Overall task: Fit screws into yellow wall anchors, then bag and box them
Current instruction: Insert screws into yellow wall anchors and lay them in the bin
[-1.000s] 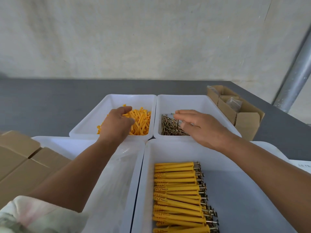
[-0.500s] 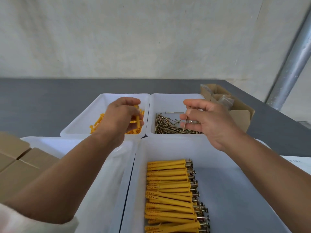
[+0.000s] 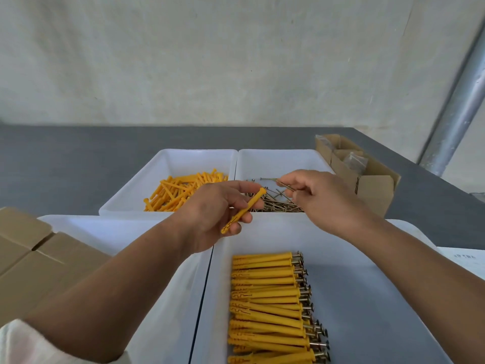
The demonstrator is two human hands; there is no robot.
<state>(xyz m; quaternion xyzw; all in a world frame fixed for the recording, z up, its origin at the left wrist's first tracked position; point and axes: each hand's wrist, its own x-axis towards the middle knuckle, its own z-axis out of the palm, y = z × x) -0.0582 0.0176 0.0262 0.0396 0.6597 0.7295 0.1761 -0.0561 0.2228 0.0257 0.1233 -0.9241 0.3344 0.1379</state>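
since the grey table (image 3: 78,158) is the biggest thing, it comes first: it runs across the whole view. on it, at 5 o'clock, sits a big white tray (image 3: 393,298) with a neat row of done anchors (image 3: 265,298), each with a screw head poking out toward 3 o'clock. a second big tray (image 3: 105,227) sits just beside it at 7 o'clock. brown boxes (image 3: 39,264) wait at 8 o'clock, and an open box (image 3: 375,190) sits at 2 o'clock. two smaller trays sit side by side at 12 o'clock. the left small tray (image 3: 170,164) holds a pile of loose anchors (image 3: 181,190), and the right small tray (image 3: 275,161) holds a pile of screws (image 3: 275,203).

the left hand (image 3: 210,214) hangs over the middle of the trays. its thumb and fingers pinch one yellow anchor (image 3: 245,210) near its middle, with the wide end pointing toward 1 o'clock. the right hand (image 3: 322,198) hangs over the screws. its thumb and first finger pinch one thin screw (image 3: 284,185), and the other fingers curl in loosely. screw and anchor are near but not touching.

the anchor looks light and a bit bendy, so a soft pinch on its middle should do. the screw looks stiff, thin and slippery. i think it is best held close to its head, so the point is free to slide in.
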